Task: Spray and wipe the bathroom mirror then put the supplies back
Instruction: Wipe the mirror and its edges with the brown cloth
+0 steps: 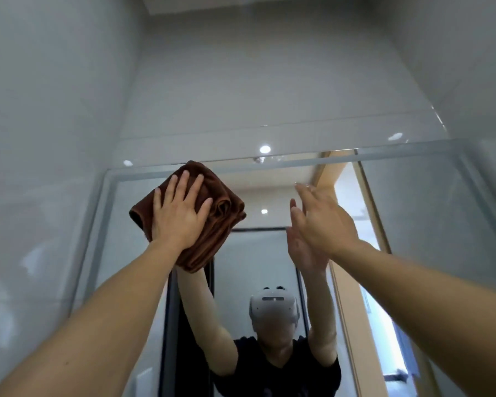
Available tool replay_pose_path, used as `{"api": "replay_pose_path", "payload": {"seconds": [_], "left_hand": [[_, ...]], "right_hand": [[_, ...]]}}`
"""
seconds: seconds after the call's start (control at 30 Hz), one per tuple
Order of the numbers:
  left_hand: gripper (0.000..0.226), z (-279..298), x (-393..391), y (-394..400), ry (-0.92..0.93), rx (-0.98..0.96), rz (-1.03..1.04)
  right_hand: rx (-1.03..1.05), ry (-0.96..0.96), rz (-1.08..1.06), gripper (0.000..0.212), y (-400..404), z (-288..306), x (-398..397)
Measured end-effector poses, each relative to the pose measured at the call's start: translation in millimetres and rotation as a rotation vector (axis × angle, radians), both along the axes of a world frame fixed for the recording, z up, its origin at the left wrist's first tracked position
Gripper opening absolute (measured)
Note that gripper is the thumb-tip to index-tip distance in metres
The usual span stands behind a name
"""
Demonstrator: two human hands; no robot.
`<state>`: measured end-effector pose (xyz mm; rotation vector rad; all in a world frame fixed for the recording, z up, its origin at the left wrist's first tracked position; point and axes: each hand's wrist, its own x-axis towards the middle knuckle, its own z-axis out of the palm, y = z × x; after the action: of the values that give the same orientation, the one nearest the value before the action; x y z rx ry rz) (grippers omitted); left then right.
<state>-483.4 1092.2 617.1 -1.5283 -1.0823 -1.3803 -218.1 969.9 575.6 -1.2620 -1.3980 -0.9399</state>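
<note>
The left hand (pixel 181 216) pressed a folded brown cloth (pixel 212 222) flat against the mirror (pixel 413 210) near its top edge, fingers spread; the right hand (pixel 324 222) rested open on the glass beside it

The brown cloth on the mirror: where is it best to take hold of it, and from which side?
Probably the bunched folds at the cloth's right edge, approached from the right by the free right hand; the left hand covers its flat middle.

Glossy grey wall tiles (pixel 255 81) ran up to a pale ceiling (pixel 241 4). Recessed spot reflections (pixel 265 149) shone on the tiles (approx. three), w/ a wood-trimmed doorway (pixel 352 224) reflected at right.
</note>
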Motion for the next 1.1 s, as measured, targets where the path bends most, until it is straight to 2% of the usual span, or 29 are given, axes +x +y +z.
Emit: {"api": "replay_pose_path", "payload": {"seconds": [0.2,0.37,0.43,0.53,0.67,0.77,0.87,0.93,1.1], "left_hand": [[0.065,-17,-80,16,-0.167,-0.073,0.05],[0.066,-5,-43,12,-0.361,-0.123,0.017],[0.067,3,-19,4,-0.364,-0.11,0.016],[0.066,13,29,-11,-0.189,-0.045,0.004],[0.063,18,95,-26,0.183,0.015,-0.076],[0.061,25,98,-23,0.318,0.03,-0.122],[0.061,34,66,-14,0.39,0.079,-0.072],[0.062,39,32,-6,0.326,0.09,-0.062],[0.061,37,-73,17,-0.012,-0.002,-0.02]], "right_hand": [[-0.03,-0.086,0.07,0.057,31,-1,-60],[-0.013,-0.116,0.103,0.056,27,-2,-53],[0.004,-0.116,0.127,0.054,20,-2,-44],[0.057,-0.078,0.143,0.053,9,-2,-30],[0.177,0.025,0.221,0.05,-1,1,-29],[0.25,0.054,0.32,0.049,-1,4,-45],[0.269,0.036,0.381,0.05,4,6,-72],[0.247,0.006,0.39,0.051,11,7,-85],[0.199,-0.071,0.374,0.053,26,9,-107]]}}
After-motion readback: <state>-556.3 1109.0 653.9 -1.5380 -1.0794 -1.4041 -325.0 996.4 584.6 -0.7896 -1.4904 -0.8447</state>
